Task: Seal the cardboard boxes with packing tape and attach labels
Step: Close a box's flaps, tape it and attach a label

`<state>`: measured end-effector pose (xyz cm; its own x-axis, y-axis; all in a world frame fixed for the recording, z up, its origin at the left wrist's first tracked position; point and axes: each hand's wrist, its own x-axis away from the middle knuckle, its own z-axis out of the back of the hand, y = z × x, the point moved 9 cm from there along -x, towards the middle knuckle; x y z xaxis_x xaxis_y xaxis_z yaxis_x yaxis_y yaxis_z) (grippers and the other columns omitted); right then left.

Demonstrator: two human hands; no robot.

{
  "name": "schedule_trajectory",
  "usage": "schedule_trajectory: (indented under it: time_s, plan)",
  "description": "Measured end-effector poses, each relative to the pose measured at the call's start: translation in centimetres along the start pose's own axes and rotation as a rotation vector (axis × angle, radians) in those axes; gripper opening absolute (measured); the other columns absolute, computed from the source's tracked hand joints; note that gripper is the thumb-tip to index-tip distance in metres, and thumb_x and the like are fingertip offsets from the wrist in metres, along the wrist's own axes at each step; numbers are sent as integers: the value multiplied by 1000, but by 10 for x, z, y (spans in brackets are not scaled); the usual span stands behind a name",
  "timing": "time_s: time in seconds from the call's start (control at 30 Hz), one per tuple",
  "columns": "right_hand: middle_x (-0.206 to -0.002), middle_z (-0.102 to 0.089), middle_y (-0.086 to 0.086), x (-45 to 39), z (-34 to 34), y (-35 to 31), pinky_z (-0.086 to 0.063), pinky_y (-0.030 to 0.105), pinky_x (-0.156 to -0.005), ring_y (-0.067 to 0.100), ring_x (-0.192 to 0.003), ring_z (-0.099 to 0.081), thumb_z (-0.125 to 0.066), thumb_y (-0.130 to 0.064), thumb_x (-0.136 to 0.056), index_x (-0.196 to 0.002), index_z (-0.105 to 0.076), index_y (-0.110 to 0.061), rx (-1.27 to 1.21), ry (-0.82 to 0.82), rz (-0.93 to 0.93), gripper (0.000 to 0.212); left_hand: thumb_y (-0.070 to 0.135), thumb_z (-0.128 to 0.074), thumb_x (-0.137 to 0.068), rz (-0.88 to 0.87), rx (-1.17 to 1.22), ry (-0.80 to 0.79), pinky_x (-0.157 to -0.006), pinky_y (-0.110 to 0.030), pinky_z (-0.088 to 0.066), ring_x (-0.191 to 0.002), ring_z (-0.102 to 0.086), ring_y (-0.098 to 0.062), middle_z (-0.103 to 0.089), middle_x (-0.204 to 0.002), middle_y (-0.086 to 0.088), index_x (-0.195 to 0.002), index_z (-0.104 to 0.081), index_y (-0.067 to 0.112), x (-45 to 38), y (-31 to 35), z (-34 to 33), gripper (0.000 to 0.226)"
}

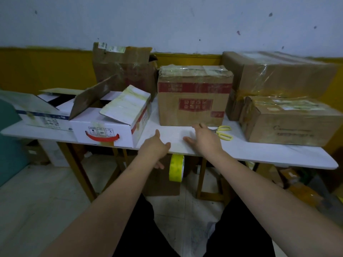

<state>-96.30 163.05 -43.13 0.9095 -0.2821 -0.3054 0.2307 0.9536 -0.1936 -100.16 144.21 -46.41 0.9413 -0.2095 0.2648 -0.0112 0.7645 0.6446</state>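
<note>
**Hands reach over the counter edge toward the taped box**

Both bare forearms stretch forward from the lower corners and converge on the near edge of the white counter [259, 154]. Left hand [155, 145] sits at that edge with its thumb raised toward 12 o'clock; its fingers curl down past the rim, and whether they hold anything I cannot tell. Right hand [202, 136] lies over the counter top, fingers loosely spread and slack, thumb pointing toward 9 o'clock, holding nothing.

At 12 o'clock from the right hand stands a brown cardboard box with red printing [194, 101], its top already taped. At 3 o'clock, just beside the fingers, lie yellow-handled scissors [223, 133]. A yellow roll of packing tape [176, 167] shows on edge below the counter rim, between the two wrists, at 6 o'clock from the taped box.

At 9 o'clock from the left hand sits a white carton with a red handle [109, 128], flaps open. Two taped brown cartons [289, 119] stack at 3 o'clock.
</note>
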Motion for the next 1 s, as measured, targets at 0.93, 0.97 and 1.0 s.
schedule_trajectory:
  time_s: [0.93,0.97,1.0]
  plan:
    - [-133,-63,-8,-152,145,69,-31,20,-109,2,-127,-47,-69,-40,-89,-129,-66,-25,-309,242,346,43,50,-19,-107,-916,-604,370,-113,-37,-29,-144,-36,-19,-39,-158,6,-151,-43,31,-80,281,69,54]
    - [-134,-62,-8,-151,145,70,-31,22,-109,5,-129,-46,-69,-40,-89,-130,-65,-26,-288,228,344,44,57,-17,-104,-925,-621,348,-115,-38,-28,-146,-33,-18,-36,-160,7,-152,-41,33,-82,281,67,58]
    - [-135,-62,-9,-150,144,70,-32,24,-109,7,-131,-47,-68,-41,-89,-131,-65,-27,-273,227,340,44,64,-16,-100,-926,-642,316,-116,-39,-26,-148,-30,-17,-32,-161,8,-153,-38,35,-84,279,65,65]
